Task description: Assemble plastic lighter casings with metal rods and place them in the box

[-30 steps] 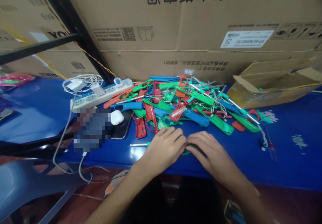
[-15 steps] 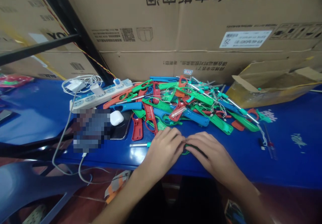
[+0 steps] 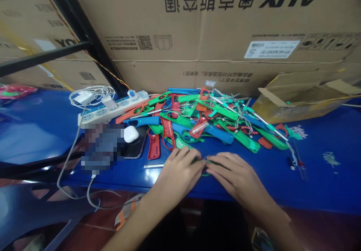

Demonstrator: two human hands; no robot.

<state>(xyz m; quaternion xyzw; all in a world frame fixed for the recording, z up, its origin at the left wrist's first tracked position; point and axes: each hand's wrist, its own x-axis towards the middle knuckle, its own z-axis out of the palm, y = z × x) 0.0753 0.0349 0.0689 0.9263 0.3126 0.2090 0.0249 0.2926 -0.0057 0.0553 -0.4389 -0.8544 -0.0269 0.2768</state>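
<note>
Both hands meet over the near edge of the blue table, closed on a green long-nosed lighter [image 3: 153, 166]. Its metal tube sticks out to the left from under my left hand [image 3: 183, 170]; a bit of green shows between the hands. My right hand [image 3: 237, 174] has its fingertips pressed to the other end, close to the left fingertips. The lighter's middle is hidden by my fingers. Just beyond lies a heap of lighter parts: a red shell half [image 3: 153, 145], a blue shell [image 3: 221, 132], a green shell [image 3: 246, 141] and several metal tubes with wires.
A power strip [image 3: 113, 111], a white earphone case [image 3: 131, 134] and a dark phone [image 3: 137, 147] lie to the left. At the back right stands an open cardboard box [image 3: 301, 102]. A screwdriver [image 3: 301, 168] lies on the right of the blue table [image 3: 310, 190]. Large cartons [image 3: 180, 51] stand behind.
The view has tilted slightly. My hands keep their grip on the lighter near the same spot, with the fingers shifted a little; the heap looks the same.
</note>
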